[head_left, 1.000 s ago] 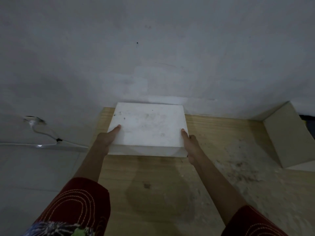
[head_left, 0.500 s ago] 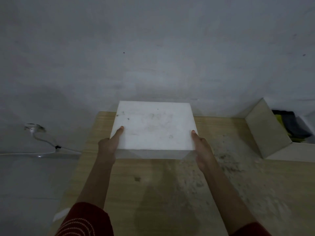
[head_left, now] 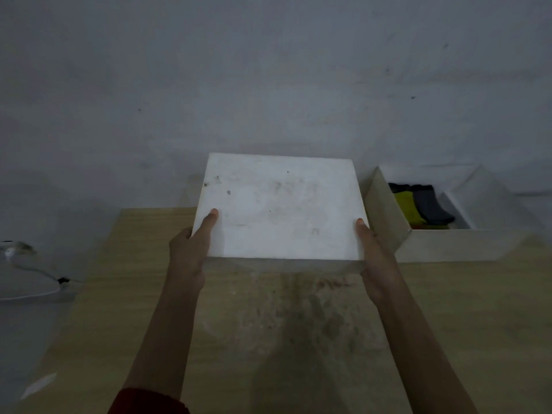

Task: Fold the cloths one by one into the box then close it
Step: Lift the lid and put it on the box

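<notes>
Between left hand (head_left: pixel 187 251) and right hand (head_left: pixel 375 252) hangs the lid (head_left: pixel 280 207), fingers (head_left: pixel 210 222) clamped on it.

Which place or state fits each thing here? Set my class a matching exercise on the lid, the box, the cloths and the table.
Things
1. white lid
2. open box
3. cloths
4. table

Descriptions
A. light wood, bearing the box
B. lying inside the box
C. held at its sides by the left hand and right hand
D. standing to the right of the lid

Pairs: 1-C; 2-D; 3-B; 4-A
</notes>
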